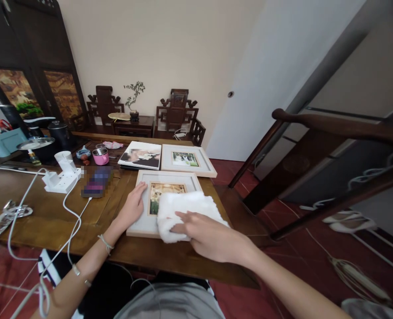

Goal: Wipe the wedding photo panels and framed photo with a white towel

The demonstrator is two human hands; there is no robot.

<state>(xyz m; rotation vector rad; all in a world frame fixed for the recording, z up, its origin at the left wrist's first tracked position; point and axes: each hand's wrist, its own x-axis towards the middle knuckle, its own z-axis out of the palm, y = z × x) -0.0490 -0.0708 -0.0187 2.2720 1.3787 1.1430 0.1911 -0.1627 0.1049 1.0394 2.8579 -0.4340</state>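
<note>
A light wooden picture frame (pixel 142 227) lies flat near the front edge of the table, with a printed photo (pixel 155 195) inside a pale mat. On its left border rests my left hand (pixel 132 204), fingers stretched out along the frame. My right hand (pixel 201 232) presses a fluffy white cloth (pixel 186 206) onto the frame's right half and grips it between bent fingers. The cloth hides the right part of the photo and the lower right of the frame. Just behind lies a second picture frame (pixel 205 160), beside a white-edged photo panel (pixel 141 155).
Left on the wooden table (pixel 117 243) are a phone (pixel 97 181), a power strip (pixel 63 180) with white cables, a pink cup (pixel 100 156) and a clear plastic-looking item (pixel 7 217). A dark wooden chair (pixel 299 159) stands close on the right.
</note>
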